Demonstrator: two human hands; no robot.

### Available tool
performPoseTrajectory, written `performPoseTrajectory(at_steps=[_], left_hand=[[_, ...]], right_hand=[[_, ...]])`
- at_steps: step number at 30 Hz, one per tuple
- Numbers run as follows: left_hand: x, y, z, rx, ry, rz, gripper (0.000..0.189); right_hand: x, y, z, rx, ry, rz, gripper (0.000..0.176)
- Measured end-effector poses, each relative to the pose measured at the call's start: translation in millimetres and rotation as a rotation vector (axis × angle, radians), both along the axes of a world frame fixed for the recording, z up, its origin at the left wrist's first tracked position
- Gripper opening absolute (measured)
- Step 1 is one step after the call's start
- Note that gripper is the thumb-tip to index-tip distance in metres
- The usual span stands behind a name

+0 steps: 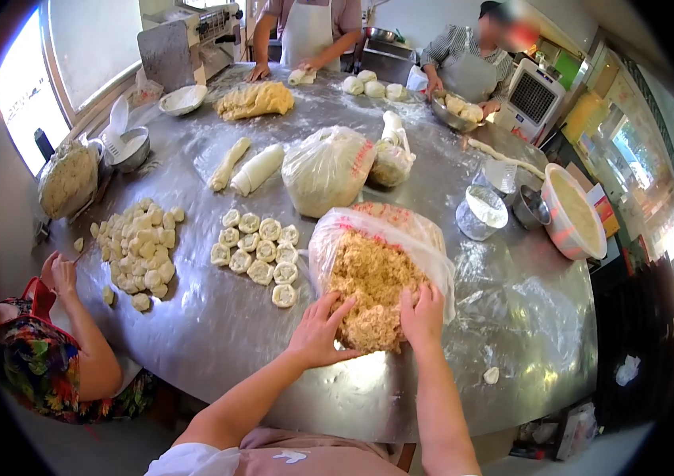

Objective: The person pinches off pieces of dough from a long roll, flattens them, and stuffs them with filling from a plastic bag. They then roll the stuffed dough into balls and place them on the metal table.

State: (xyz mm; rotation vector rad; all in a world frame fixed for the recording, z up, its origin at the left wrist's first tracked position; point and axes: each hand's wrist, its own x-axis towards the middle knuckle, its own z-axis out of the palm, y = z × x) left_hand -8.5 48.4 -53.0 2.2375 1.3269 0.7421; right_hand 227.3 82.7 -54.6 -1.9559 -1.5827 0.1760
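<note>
A crumbly golden-brown mass of filling (373, 278) spills from an open clear plastic bag (323, 252) with red print in front of me. My left hand (323, 329) cups its near left side, fingers curved over the edge and thumb stretched along the table. From the other side my right hand (423, 316) grips the same lump, fingertips sunk in the crumbs. Left of the bag lie rows of small round dough pieces (259, 272) with swirled tops. Behind it sits a larger lump wrapped in a plastic bag (327, 170).
Several cut dough pieces (143, 246) lie at left near a co-worker's hand (61, 274). Dough rolls (258, 170), a flour tub (482, 213) and a large bowl (571, 210) stand farther out. Two people work across the metal table (523, 333).
</note>
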Motion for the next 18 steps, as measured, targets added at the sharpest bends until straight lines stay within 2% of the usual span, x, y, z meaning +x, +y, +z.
performPoseTrajectory(at_steps=[4, 5, 11, 14, 18], left_hand=[[1, 0, 0, 0.006, 0.037, 0.008, 0.099], [2, -1, 3, 0.0, 0.055, 0.008, 0.097], [1, 0, 1, -0.034, 0.072, -0.004, 0.095], [-1, 0, 3, -0.046, 0.051, -0.024, 0.094], [-2, -1, 4, -0.035, 0.043, -0.02, 0.095]], right_hand=[[-18, -1, 34, -0.282, -0.261, -0.098, 0.054], [-19, 0, 28, -0.245, -0.336, -0.127, 0.051], [-29, -1, 45, -0.436, -0.194, -0.113, 0.048], [-27, -3, 39, -0.383, -0.171, -0.064, 0.052], [-33, -14, 38, -0.315, -0.176, 0.05, 0.045]])
